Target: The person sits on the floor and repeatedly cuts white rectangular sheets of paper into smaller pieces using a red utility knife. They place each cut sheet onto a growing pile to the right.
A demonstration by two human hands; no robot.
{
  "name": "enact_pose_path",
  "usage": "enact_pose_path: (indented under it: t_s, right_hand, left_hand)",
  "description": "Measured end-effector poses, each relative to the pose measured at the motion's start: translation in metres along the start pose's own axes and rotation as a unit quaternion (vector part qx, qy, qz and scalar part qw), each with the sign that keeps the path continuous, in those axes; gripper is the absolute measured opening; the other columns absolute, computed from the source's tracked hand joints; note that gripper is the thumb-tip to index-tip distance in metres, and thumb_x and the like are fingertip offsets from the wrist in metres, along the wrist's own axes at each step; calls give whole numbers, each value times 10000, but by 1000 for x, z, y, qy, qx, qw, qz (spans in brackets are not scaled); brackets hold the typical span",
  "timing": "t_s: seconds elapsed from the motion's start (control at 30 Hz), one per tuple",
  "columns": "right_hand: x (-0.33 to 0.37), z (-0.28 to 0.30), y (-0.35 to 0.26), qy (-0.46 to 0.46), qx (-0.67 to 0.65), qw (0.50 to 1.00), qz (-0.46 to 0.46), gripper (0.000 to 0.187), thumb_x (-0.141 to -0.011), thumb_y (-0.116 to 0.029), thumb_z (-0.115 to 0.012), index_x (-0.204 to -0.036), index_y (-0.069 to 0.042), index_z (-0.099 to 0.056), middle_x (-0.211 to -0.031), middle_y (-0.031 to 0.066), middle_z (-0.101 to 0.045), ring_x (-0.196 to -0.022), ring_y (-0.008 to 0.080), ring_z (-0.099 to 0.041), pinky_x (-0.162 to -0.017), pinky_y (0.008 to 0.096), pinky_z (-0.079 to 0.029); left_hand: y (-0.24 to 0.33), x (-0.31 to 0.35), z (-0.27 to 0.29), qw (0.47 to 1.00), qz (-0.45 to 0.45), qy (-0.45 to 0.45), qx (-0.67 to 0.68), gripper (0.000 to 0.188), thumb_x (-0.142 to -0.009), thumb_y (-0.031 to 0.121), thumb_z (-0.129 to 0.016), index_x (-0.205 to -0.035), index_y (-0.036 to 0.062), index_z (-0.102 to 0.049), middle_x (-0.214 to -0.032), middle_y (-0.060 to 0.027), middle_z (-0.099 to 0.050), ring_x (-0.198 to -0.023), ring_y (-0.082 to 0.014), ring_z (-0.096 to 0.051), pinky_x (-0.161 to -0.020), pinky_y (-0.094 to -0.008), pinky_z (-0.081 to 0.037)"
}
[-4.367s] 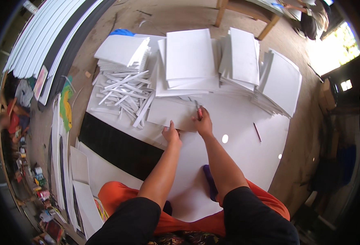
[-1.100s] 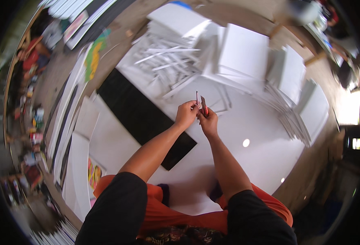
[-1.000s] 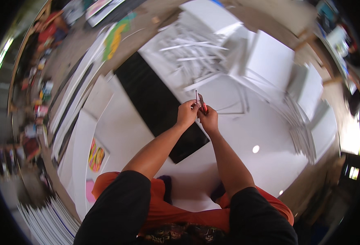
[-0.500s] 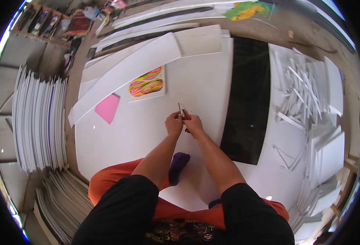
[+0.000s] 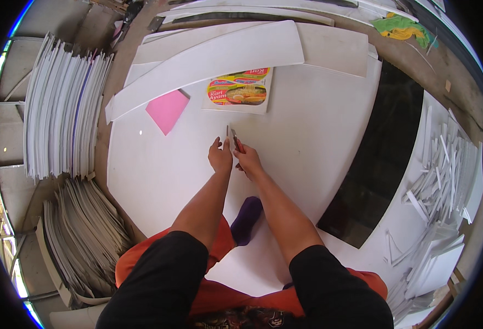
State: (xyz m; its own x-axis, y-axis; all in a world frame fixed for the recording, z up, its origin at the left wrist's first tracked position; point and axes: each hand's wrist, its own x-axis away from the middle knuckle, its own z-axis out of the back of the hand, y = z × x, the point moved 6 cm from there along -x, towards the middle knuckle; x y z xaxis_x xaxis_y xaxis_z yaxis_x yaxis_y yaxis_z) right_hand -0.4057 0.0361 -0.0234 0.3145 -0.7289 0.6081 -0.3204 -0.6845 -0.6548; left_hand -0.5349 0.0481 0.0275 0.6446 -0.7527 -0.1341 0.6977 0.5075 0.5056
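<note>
My left hand (image 5: pixel 220 157) is closed on a thin dark stick (image 5: pixel 227 130), pencil-like, whose tip points away from me. Close beside it on the right, my right hand (image 5: pixel 248 160) grips a cutter knife (image 5: pixel 239 147) with a red handle, its blade angled up toward the stick. Whether blade and stick touch, I cannot tell. Both hands are over the white board (image 5: pixel 285 181) on which I sit. Beyond them lie a flat colourful printed noodle pack (image 5: pixel 237 94) on a pale square and a pink sheet (image 5: pixel 167 111).
Long white panels (image 5: pixel 214 57) lie across the far side. To the right is a black panel (image 5: pixel 384 159), then a heap of white offcut strips (image 5: pixel 444 175). White sheets (image 5: pixel 63 109) and grey sheets (image 5: pixel 88 236) stand stacked at left. A purple-socked foot (image 5: pixel 246 222) rests near my arms.
My view has turned left, so the board and panels appear shifted right. My hands have moved slightly apart, with the stick and cutter knife still held.
</note>
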Motion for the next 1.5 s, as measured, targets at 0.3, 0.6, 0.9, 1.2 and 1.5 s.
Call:
enact_pose_path:
  t_s: [0.3, 0.6, 0.9, 1.2, 1.5]
  right_hand:
    - [26, 126, -31, 238, -77, 959, 136, 286, -957, -232, -661, -1144, -23, -718, -949, 111, -732, -899, 206, -696, -775, 334, -523]
    - [158, 295, -97, 463, -150, 827, 282, 210, -981, -88, -641, -1163, 3, -695, -1017, 52, -707, -924, 115, -650, -823, 273, -525]
    - [316, 411, -117, 617, -286, 631, 374, 306, -913, -147, -737, -1128, 66, -687, -945, 145, -726, -829, 193, -710, -747, 321, -559]
    - [521, 511, -67, 790, -340, 334, 387, 412, -924, -112, -722, -1270, 48, -566, -1092, 151, -650, -973, 223, -636, -879, 359, -507]
    - [627, 536, -30, 792, -438, 212, 369, 772, -921, -63, -695, -1551, -29, -250, -1497, 231, -415, -1272, 344, -573, -1043, 407, -490]
  left_hand:
    - [136, 92, -65, 958, -40, -253, 128, 344, -950, 356, -711, -1017, 29, -793, -932, -157, -781, -863, -286, -755, -806, -392, -568]
    - [295, 240, -113, 862, -199, -408, 224, 388, -962, 370, -711, -1018, -7, -783, -893, -146, -769, -827, -208, -722, -777, -345, -549]
    - [400, 413, -119, 726, -295, -550, 290, 408, -986, 375, -689, -970, -26, -760, -855, -130, -762, -779, -195, -724, -717, -337, -549]
    - [458, 607, -69, 555, -378, -702, 238, 428, -988, 398, -684, -1062, -21, -735, -903, -86, -748, -789, -178, -692, -706, -310, -516]
    - [499, 748, -49, 510, -571, -612, 202, 611, -945, 370, -707, -1342, -81, -594, -1287, -284, -649, -1234, -399, -614, -1053, -462, -477]
